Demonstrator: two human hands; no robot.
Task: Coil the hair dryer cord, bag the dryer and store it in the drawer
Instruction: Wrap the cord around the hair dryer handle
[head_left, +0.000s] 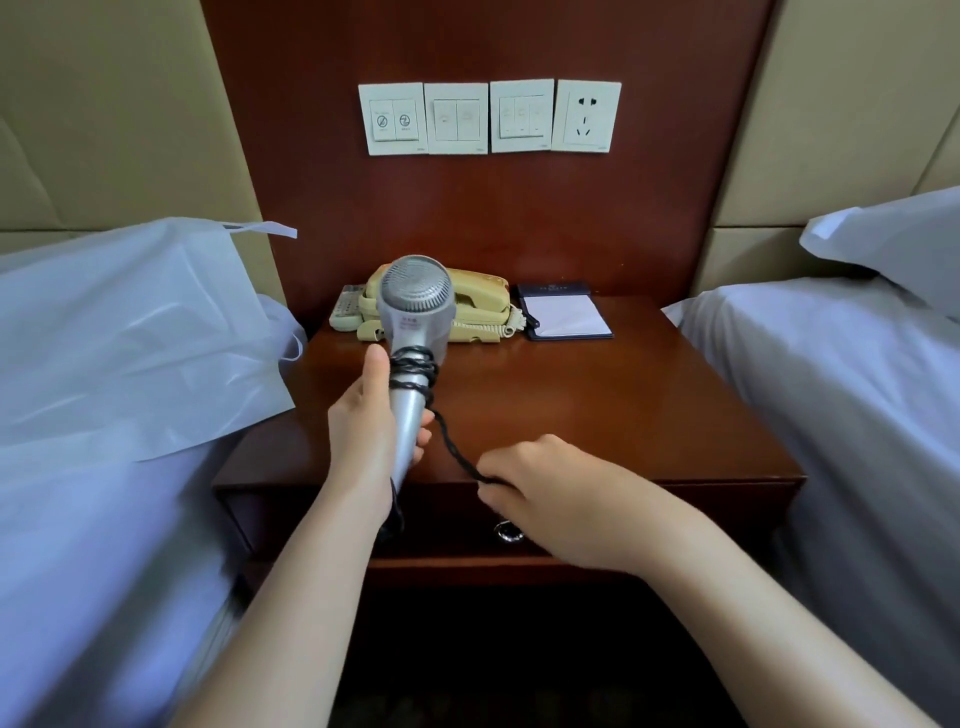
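Observation:
My left hand (366, 431) grips the handle of a silver hair dryer (415, 312), held upright above the wooden nightstand (597, 405). Several turns of the black cord (454, 447) wrap the upper handle. From there the cord runs down to the right into my right hand (540, 486), which pinches it near the nightstand's front edge. A translucent white bag (130, 332) lies on the left bed. The drawer (675, 514) under the tabletop looks closed, its metal ring pull (506, 532) just below my right hand.
A cream telephone (480, 306), a remote (347, 306) and a notepad in a dark folder (566, 314) sit at the back of the nightstand. Wall switches and a socket (587, 115) are above. White beds flank both sides, with a pillow (898, 244) on the right.

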